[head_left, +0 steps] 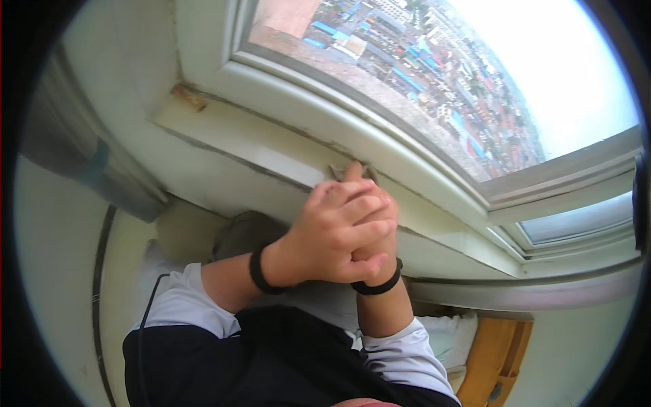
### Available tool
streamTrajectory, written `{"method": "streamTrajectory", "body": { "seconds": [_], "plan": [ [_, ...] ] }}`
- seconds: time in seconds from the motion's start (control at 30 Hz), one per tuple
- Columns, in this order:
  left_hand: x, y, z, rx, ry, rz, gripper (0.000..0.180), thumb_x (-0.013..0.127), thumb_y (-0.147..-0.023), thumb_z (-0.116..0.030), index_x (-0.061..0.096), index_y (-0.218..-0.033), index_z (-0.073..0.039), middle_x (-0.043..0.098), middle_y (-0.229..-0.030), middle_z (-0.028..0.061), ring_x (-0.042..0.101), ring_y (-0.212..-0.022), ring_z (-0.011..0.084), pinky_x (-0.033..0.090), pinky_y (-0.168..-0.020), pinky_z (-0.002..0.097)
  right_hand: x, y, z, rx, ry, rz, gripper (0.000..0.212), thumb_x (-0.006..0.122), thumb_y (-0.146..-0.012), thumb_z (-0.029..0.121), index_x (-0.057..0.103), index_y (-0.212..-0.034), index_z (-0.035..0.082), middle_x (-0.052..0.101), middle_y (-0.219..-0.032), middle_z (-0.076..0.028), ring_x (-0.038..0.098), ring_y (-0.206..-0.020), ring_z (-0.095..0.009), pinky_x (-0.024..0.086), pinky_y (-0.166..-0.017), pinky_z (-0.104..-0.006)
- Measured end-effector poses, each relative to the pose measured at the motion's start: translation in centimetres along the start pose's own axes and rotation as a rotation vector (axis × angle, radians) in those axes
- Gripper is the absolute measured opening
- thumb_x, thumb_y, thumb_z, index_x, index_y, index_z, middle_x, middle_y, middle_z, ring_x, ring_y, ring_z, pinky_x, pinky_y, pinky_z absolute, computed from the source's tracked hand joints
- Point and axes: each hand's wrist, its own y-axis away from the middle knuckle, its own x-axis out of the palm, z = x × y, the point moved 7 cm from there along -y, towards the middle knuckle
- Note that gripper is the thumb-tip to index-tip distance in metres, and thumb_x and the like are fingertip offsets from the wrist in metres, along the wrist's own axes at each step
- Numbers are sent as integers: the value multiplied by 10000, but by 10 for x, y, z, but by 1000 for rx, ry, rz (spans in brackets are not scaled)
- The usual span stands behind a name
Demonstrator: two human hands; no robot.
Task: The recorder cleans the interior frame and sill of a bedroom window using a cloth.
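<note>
My left hand (325,234) lies over my right hand (384,252), its fingers wrapped across the back of it. Most of the right hand is hidden below. One outstretched finger shows beyond the left hand, pressed down toward the pale window sill (264,152). Under and beside that fingertip, a small crumpled grey piece, likely a cloth (370,174), sticks out on both sides. Both hands are together at the sill, against the foot of the window frame. A black band circles each wrist.
The white window frame (339,115) rises just beyond the sill, with buildings far below outside. A brownish damaged patch (190,98) marks the sill's left corner. A tied grey curtain (102,159) hangs at left. A wooden piece of furniture (498,349) stands at lower right.
</note>
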Motion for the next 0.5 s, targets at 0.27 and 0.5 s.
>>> {"method": "streamTrajectory", "body": {
  "seconds": [0.27,0.5],
  "plan": [
    [-87,-36,-115,748,-227,89,166,725,-739,-160,623,-732,-29,585,-772,68,593,-715,206,483,-664,325,75,-76,36,176,416,157,134,580,-952,164,626,-981,41,738,-761,-170,752,-746,-362,581,-648,-448],
    [-56,-18,-152,905,-577,-114,145,573,-841,-20,575,-703,25,478,-792,28,450,-671,149,428,-677,289,61,-64,40,4,354,32,116,572,-926,130,643,-932,38,749,-777,-189,750,-741,-385,590,-665,-490]
  ]
}}
